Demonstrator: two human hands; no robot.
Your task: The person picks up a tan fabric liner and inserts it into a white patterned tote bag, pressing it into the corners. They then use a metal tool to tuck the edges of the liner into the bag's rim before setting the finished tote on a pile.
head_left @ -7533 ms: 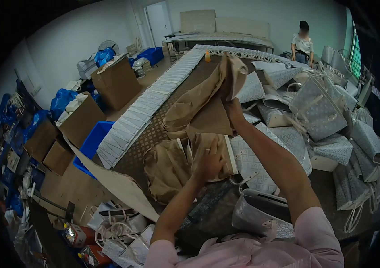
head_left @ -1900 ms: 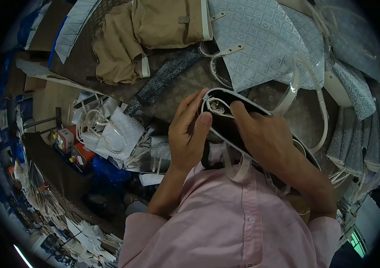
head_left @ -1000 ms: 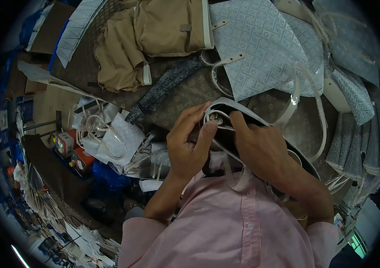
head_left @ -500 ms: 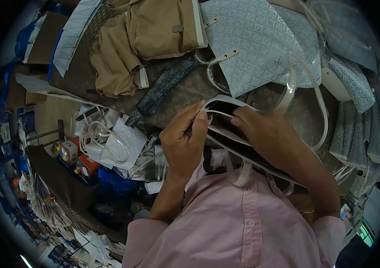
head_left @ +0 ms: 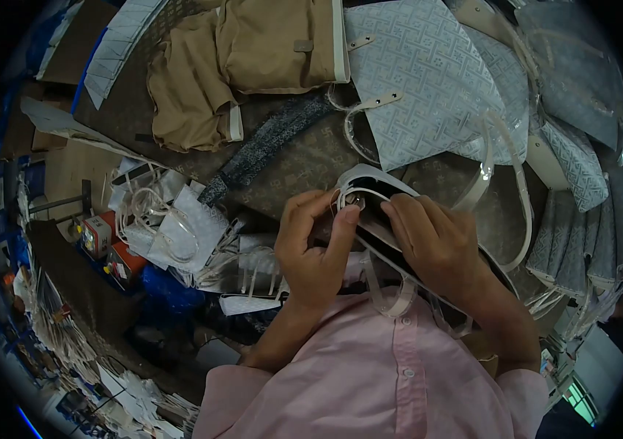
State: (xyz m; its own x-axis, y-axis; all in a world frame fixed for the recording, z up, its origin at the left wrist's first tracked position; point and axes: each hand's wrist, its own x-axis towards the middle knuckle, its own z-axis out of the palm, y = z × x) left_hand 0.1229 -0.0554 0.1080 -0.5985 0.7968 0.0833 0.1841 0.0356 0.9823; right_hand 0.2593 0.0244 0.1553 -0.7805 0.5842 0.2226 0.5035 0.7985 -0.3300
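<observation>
A handbag [head_left: 364, 175] with a pale rim, dark inside and clear-wrapped pale handles [head_left: 401, 298] lies on its side against my shirt, its mouth partly open. My left hand [head_left: 317, 252] pinches the bag's end corner between thumb and fingers. Right by that thumb tip sits a small shiny metal piece [head_left: 357, 200], perhaps a zipper slider; its exact form is too small to tell. My right hand [head_left: 436, 238] is closed on the edge of the mouth, with fingertips bent into the opening. What those fingertips touch inside is hidden.
Brown fabric bag pieces [head_left: 275, 47] and grey-white patterned panels [head_left: 425, 80] lie on the brown patterned table cover [head_left: 304, 157]. A dark speckled strip [head_left: 275, 139] crosses it. Handle parts [head_left: 172, 227] pile at left, near red boxes [head_left: 99, 234]. Folded grey bags [head_left: 582, 238] stand at right.
My right hand has moved slightly down and steadied against the bag's mouth. The small metal piece now shows beside my left thumb. My left hand keeps its hold on the corner.
</observation>
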